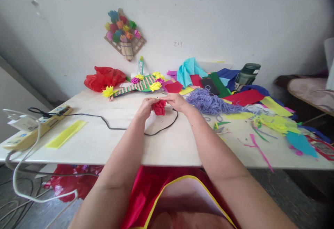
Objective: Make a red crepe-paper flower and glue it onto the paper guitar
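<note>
Pinching a small red crumpled crepe-paper flower (159,107) between both hands, just above the pale desk (109,142) near its middle. Left hand (146,108) closing narrowly on the flower's left side; right hand (176,102) closing narrowly on its top and right, fingertips (165,99) touching the paper. Judging the flower as very light, soft, easily crushed or torn; no slip risk, since the crinkled surface is gripping well. Judging the best hold as light fingertip pressure at the bunched base rather than on the outer petals. Lying on the desk beneath the hands, a black cable (114,127), looping. Resting well apart to the right, a heap of purple yarn (208,103) and loose coloured paper scraps (273,121). Lying beyond, a green striped woven paper mat with yellow and pink flowers (141,84).
</note>
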`<state>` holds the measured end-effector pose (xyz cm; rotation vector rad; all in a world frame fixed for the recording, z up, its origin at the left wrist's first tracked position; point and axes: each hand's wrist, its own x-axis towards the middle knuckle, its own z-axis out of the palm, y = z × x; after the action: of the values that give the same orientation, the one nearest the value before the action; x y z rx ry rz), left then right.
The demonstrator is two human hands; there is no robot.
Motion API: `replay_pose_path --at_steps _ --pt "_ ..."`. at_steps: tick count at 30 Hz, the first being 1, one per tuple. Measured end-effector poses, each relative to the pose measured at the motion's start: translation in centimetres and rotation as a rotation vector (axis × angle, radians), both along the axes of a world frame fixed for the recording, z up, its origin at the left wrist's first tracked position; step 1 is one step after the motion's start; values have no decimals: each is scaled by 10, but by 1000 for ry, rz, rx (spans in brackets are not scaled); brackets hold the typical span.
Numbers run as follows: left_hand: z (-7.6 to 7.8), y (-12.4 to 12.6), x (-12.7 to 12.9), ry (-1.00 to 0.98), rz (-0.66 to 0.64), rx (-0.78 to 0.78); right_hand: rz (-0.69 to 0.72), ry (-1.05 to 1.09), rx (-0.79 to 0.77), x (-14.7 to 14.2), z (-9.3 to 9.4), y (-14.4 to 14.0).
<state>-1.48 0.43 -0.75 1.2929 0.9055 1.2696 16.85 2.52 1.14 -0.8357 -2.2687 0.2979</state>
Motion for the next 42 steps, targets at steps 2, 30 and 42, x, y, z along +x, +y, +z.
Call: replay_pose_path --at_steps 2,30,42 --pt "0 0 1 -25 29 -7 -8 -23 27 0 0 1" --pt "0 -2 4 32 34 62 -161 -18 -35 -5 1 -8" --pt "3 -5 5 82 0 -19 -229 -62 64 -8 1 -10"
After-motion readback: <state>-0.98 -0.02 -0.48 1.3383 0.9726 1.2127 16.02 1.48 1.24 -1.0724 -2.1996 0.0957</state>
